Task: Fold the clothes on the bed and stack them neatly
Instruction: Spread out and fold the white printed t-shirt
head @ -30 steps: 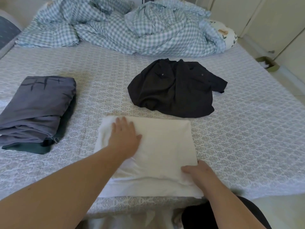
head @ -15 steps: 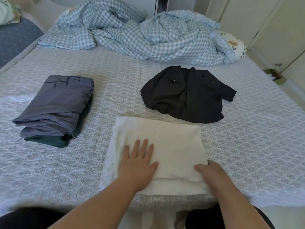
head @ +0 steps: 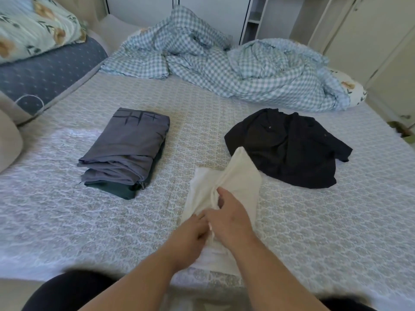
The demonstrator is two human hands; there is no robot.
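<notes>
White garment (head: 235,176) (no label visible)

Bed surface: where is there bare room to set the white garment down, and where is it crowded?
Bare bedspread lies left of the folded stack, and between the stack and the black shirt. It is crowded where both hands hold the white garment.

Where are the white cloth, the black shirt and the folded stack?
white cloth (head: 243,173): head view, on its raised upper fold.
black shirt (head: 289,149): head view, on the middle of the crumpled heap.
folded stack (head: 132,140): head view, on the grey top layer.
</notes>
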